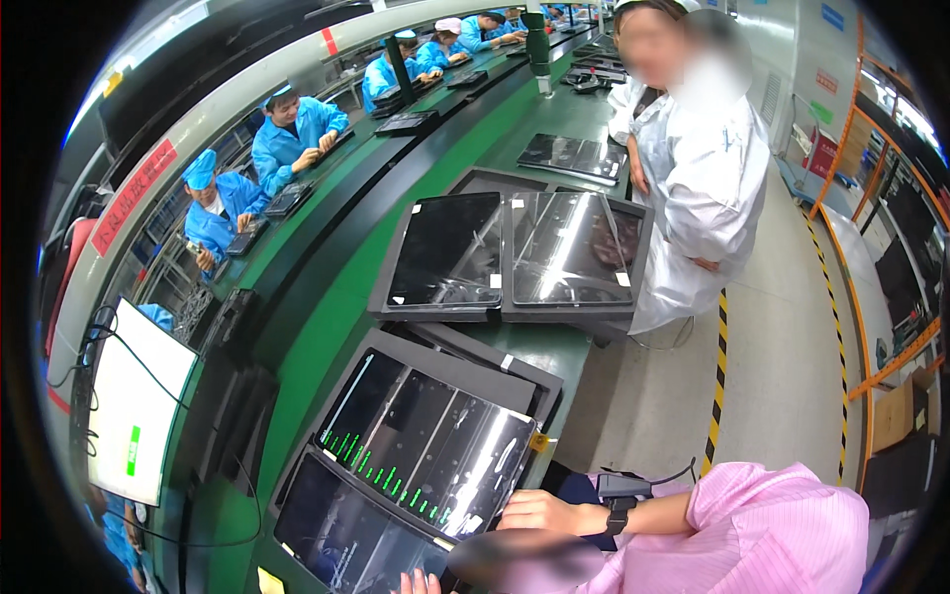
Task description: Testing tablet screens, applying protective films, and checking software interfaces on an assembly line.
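Two flat dark display panels lie side by side in a black tray on the green bench. The farther display panel is glossy and shows a row of green bars. Small light text shows on the nearer display panel. My right hand, with a black device strapped to its wrist, has its bent fingers together at the right edge of the farther panel. Only fingertips of my left hand show, stretched out and slightly apart by the nearer panel at the lower edge. A dark blur hides the space between my hands.
Another tray with two film-covered panels stands farther along the bench. Beside it, a co-worker in a white coat stands. A lit monitor with trailing cables is at left. Workers in blue sit across the line. Orange racks line the right.
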Demonstrator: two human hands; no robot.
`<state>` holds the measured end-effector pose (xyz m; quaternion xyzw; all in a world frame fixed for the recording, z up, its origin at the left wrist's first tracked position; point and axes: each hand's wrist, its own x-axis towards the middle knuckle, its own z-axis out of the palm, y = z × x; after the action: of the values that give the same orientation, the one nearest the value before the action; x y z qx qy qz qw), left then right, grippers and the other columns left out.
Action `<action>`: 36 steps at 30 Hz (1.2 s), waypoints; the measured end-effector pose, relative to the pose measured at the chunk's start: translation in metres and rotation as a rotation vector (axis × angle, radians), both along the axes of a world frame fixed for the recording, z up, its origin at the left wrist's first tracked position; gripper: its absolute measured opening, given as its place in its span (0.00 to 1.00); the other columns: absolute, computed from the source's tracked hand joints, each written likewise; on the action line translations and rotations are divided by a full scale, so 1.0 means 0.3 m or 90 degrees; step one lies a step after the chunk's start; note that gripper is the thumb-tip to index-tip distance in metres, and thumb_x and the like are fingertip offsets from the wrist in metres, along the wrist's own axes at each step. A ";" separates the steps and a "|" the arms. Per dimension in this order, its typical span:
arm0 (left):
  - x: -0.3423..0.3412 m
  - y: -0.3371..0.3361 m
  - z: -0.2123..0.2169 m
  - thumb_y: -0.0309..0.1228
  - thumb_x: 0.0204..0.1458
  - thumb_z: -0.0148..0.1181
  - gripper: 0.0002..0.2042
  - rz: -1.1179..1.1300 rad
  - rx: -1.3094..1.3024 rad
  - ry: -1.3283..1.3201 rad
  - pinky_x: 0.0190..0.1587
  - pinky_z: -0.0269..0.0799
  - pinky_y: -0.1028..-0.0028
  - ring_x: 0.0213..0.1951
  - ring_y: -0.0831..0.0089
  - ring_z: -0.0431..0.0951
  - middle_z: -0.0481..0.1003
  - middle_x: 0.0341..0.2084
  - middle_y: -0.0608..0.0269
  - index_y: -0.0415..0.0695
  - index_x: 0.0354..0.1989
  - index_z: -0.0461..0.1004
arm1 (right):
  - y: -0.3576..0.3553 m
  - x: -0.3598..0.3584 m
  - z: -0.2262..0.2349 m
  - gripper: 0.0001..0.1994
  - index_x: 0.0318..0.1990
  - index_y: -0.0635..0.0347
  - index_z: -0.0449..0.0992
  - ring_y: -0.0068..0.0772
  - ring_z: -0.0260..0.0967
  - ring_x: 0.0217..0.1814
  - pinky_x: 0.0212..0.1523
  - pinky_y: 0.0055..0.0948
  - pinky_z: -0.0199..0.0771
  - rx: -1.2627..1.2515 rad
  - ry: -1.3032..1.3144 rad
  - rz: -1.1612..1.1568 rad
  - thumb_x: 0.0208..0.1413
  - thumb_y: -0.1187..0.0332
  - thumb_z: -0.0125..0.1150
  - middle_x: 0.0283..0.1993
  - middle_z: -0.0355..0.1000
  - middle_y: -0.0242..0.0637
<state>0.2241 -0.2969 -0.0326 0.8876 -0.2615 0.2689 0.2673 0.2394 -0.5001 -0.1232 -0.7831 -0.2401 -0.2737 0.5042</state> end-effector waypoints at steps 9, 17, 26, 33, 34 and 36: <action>0.000 0.010 -0.001 0.21 0.48 0.50 0.14 -0.051 -0.013 -0.011 0.57 0.56 0.55 0.50 0.52 0.70 0.72 0.44 0.49 0.36 0.44 0.73 | -0.258 -0.268 -0.091 0.08 0.34 0.61 0.72 0.38 0.68 0.38 0.41 0.33 0.69 -0.097 0.268 -0.001 0.50 0.66 0.55 0.34 0.70 0.38; 0.003 0.019 -0.018 0.22 0.48 0.50 0.14 -0.048 -0.038 -0.006 0.58 0.56 0.54 0.51 0.52 0.69 0.72 0.45 0.49 0.35 0.44 0.72 | -0.720 -1.022 -0.725 0.27 0.41 0.63 0.73 0.49 0.72 0.35 0.35 0.40 0.71 -0.299 1.173 -0.331 0.48 0.46 0.52 0.36 0.74 0.47; 0.001 0.005 -0.015 0.21 0.47 0.50 0.14 -0.025 -0.042 -0.001 0.58 0.56 0.53 0.51 0.52 0.69 0.72 0.45 0.48 0.35 0.44 0.72 | -0.667 -1.303 -0.936 0.26 0.41 0.63 0.73 0.48 0.71 0.34 0.35 0.40 0.71 -0.162 1.325 -0.349 0.48 0.46 0.52 0.35 0.74 0.47; 0.004 -0.005 -0.004 0.22 0.46 0.49 0.15 -0.026 -0.037 0.012 0.58 0.54 0.52 0.52 0.51 0.68 0.72 0.46 0.49 0.36 0.44 0.72 | -0.699 -1.140 -0.933 0.25 0.41 0.62 0.73 0.48 0.71 0.34 0.35 0.40 0.71 -0.152 1.240 -0.340 0.48 0.47 0.52 0.35 0.74 0.47; 0.004 -0.003 -0.004 0.24 0.47 0.50 0.14 -0.026 -0.036 0.000 0.55 0.59 0.55 0.49 0.53 0.71 0.73 0.43 0.48 0.35 0.43 0.72 | -0.715 -1.110 -0.935 0.25 0.41 0.62 0.73 0.48 0.71 0.34 0.35 0.40 0.71 -0.157 1.227 -0.335 0.48 0.47 0.52 0.35 0.74 0.46; 0.007 0.024 0.006 0.25 0.43 0.52 0.14 0.035 -0.031 -0.013 0.52 0.63 0.58 0.46 0.52 0.73 0.74 0.40 0.49 0.37 0.39 0.74 | -0.749 -1.043 -0.935 0.25 0.41 0.62 0.73 0.47 0.71 0.34 0.35 0.40 0.71 -0.160 1.206 -0.337 0.48 0.47 0.51 0.35 0.74 0.46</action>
<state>0.2261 -0.2898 -0.0309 0.8849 -0.2332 0.2917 0.2784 -0.0736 -0.7247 -0.4037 -0.7546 0.4176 0.3891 0.3236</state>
